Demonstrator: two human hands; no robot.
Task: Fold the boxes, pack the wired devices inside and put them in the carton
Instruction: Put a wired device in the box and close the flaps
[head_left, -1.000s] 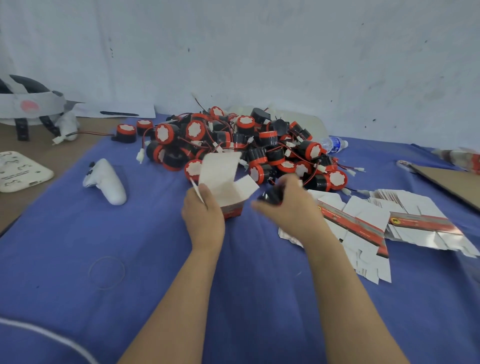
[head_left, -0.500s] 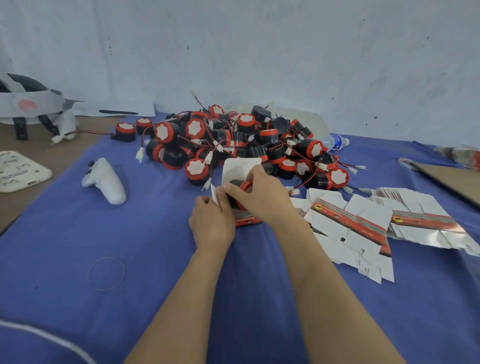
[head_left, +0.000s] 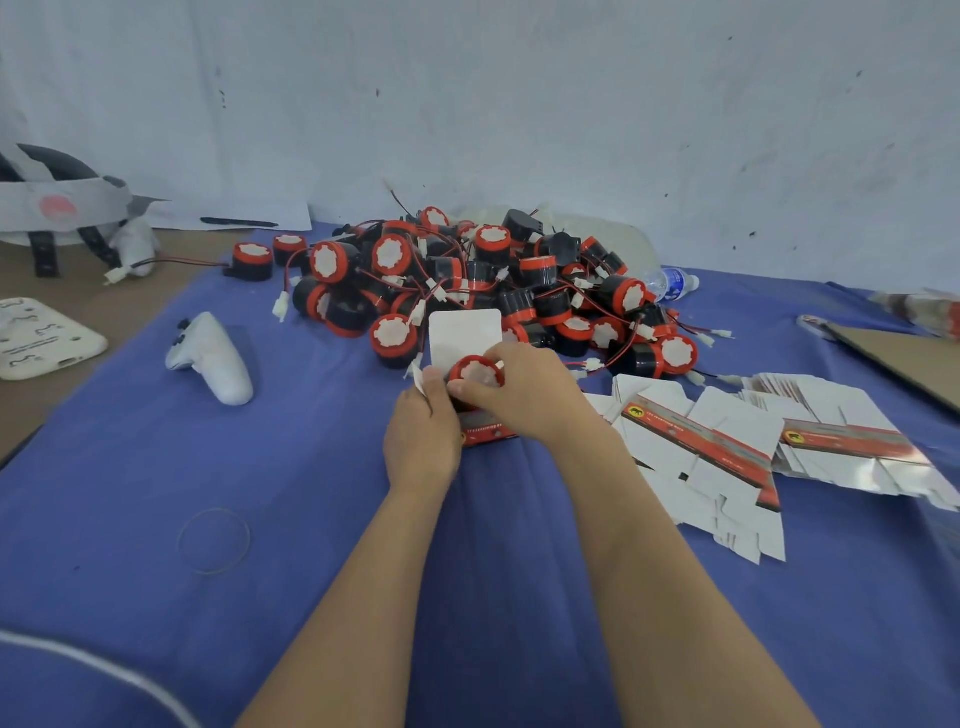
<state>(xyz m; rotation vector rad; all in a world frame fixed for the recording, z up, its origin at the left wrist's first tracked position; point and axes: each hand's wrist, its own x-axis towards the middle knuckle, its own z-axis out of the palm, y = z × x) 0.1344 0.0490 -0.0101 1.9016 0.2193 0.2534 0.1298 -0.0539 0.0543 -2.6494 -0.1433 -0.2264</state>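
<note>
- The right hand (head_left: 524, 395) has its grip closed round one round black device with a red ring and a white top (head_left: 475, 371). The thumb is on the near side and the fingers curl over the far side.
- The left hand (head_left: 421, 431) has its grip pinched on the small white and red cardboard box (head_left: 465, 332), at the flap on its left side. The two hands touch each other.
- The box stands on the blue cloth (head_left: 260, 467) over the bench, just in front of the big pile of red and black wired devices (head_left: 493, 280).
- The device sits right in the open mouth of the box. Its white top faces up and a bit toward the person. The rest of the box is under it and behind it, so I think the way to go is straight down.
- The device is short and fat, like a little drum, and its round end points up out of the box.
- The tall white lid flap stands up behind the device, on the side toward the pile. It is not folded over yet.
- I cannot see the wire of this device. The hands hide it, so it may need tucking in before the lid closes.
- A heap of flat, unfolded white and red boxes (head_left: 701, 447) lies in front of the pile and to its right.
- A brown cardboard sheet (head_left: 909, 364) lies far to the right of the pile. I cannot tell if it is the carton.
</note>
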